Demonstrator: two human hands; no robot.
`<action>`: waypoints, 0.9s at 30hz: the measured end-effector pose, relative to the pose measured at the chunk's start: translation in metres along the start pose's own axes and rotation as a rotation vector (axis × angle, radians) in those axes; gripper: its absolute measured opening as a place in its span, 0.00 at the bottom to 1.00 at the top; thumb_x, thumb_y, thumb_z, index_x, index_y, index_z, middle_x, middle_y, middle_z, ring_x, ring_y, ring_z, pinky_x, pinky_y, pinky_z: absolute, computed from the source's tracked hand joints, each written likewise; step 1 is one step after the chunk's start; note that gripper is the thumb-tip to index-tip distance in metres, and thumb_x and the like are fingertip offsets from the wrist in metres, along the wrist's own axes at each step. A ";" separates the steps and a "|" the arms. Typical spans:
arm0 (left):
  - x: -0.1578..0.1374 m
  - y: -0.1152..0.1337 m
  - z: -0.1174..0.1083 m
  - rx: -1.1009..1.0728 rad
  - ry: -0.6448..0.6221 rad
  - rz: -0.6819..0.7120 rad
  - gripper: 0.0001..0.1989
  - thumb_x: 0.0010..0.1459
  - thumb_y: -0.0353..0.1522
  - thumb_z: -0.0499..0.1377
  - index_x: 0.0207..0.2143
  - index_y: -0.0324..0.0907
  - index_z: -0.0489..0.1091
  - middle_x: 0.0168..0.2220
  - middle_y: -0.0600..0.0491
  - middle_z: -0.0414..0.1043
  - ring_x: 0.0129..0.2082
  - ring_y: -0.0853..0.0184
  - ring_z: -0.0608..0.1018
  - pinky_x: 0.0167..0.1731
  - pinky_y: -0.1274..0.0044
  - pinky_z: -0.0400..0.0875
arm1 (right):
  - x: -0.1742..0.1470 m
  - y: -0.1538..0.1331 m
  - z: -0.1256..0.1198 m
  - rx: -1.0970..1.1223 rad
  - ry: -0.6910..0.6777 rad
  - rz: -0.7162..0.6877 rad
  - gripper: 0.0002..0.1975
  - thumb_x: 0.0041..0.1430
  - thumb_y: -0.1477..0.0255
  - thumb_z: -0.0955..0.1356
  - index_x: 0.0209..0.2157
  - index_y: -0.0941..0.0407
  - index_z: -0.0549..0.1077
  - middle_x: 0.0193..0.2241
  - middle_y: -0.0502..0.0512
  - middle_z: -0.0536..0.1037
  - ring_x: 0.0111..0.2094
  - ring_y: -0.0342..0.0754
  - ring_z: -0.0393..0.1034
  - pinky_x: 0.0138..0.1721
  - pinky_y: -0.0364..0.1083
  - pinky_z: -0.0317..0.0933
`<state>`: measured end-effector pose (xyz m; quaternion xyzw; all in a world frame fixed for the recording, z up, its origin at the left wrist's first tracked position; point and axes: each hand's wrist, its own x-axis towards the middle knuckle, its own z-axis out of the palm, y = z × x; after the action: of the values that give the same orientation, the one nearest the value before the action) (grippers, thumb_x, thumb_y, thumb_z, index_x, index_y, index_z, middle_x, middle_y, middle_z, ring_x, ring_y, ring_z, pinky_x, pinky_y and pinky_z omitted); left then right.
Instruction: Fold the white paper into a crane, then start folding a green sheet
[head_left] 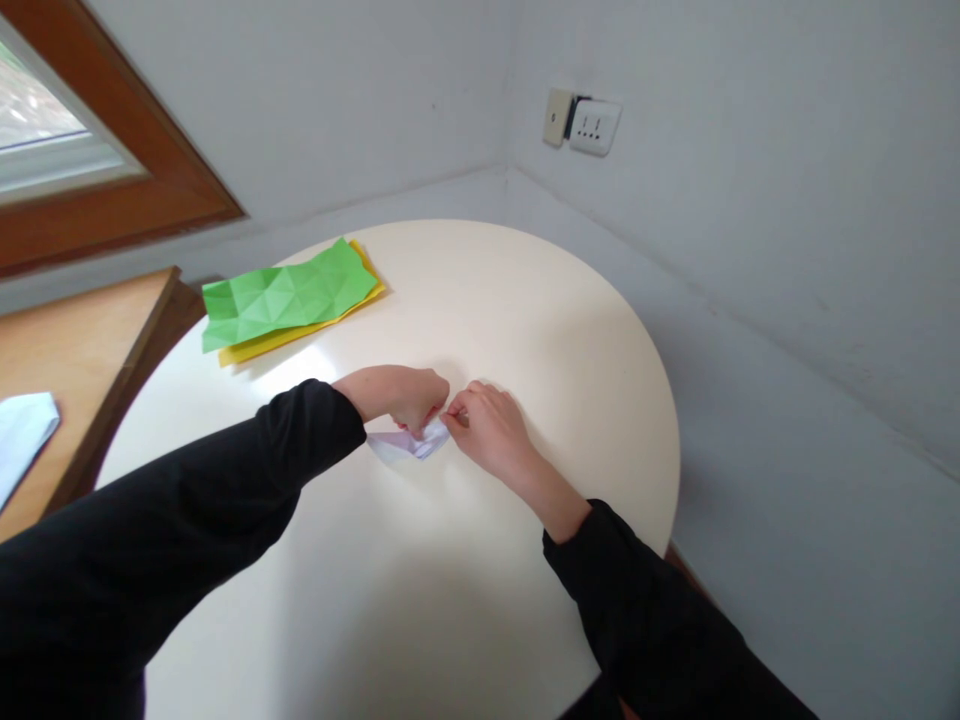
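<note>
A small folded sheet of white paper [409,443] lies low over the round table, between my hands. My left hand [411,397] reaches over it from the left, fingers bent down and closed on the paper; part of the sheet is hidden under them. At the paper's right end, my right hand [489,425] pinches the tip between thumb and forefinger. Both wrists come out of black sleeves.
The round cream table [480,620] stands in a corner against white walls. Creased green paper [289,292] overlaps yellow paper [281,345] at its far left. A wooden desk [82,335] with a pale sheet [22,435] is to the left. Wall sockets [595,127] are at upper right.
</note>
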<state>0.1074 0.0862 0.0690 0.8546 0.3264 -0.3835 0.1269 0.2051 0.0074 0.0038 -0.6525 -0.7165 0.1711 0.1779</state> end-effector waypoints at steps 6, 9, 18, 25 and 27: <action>0.002 -0.008 0.000 -0.015 -0.062 0.047 0.07 0.43 0.28 0.62 0.28 0.34 0.76 0.27 0.46 0.75 0.24 0.65 0.73 0.27 0.75 0.65 | 0.000 0.002 0.002 0.013 0.006 -0.015 0.08 0.59 0.71 0.64 0.30 0.55 0.76 0.34 0.55 0.76 0.39 0.49 0.69 0.40 0.46 0.56; 0.002 -0.014 0.003 -0.066 -0.067 0.101 0.09 0.44 0.30 0.62 0.30 0.35 0.76 0.27 0.47 0.76 0.24 0.66 0.73 0.26 0.77 0.64 | 0.000 0.003 0.003 0.016 0.009 -0.024 0.08 0.59 0.71 0.64 0.30 0.55 0.75 0.34 0.55 0.76 0.39 0.48 0.68 0.40 0.46 0.55; 0.005 -0.022 0.011 -0.092 -0.002 0.130 0.05 0.43 0.30 0.63 0.26 0.39 0.73 0.28 0.52 0.76 0.27 0.68 0.73 0.27 0.79 0.63 | -0.001 0.002 0.001 -0.004 0.001 -0.023 0.08 0.59 0.71 0.64 0.31 0.55 0.75 0.35 0.55 0.76 0.40 0.49 0.68 0.40 0.47 0.56; 0.008 -0.018 0.007 -0.039 -0.025 0.119 0.04 0.42 0.30 0.63 0.23 0.39 0.72 0.24 0.53 0.74 0.24 0.69 0.71 0.25 0.80 0.61 | 0.001 0.000 0.001 -0.028 -0.015 -0.003 0.09 0.59 0.71 0.63 0.32 0.55 0.75 0.36 0.56 0.75 0.40 0.50 0.69 0.40 0.47 0.56; 0.008 -0.017 0.007 -0.026 -0.025 0.121 0.04 0.43 0.30 0.63 0.24 0.38 0.73 0.25 0.52 0.74 0.24 0.69 0.71 0.24 0.79 0.61 | 0.001 0.000 0.000 -0.034 -0.014 -0.001 0.09 0.59 0.71 0.63 0.32 0.55 0.75 0.36 0.56 0.75 0.39 0.50 0.69 0.39 0.47 0.56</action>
<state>0.0960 0.0994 0.0590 0.8662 0.2774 -0.3814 0.1652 0.2046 0.0084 0.0039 -0.6540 -0.7208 0.1632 0.1617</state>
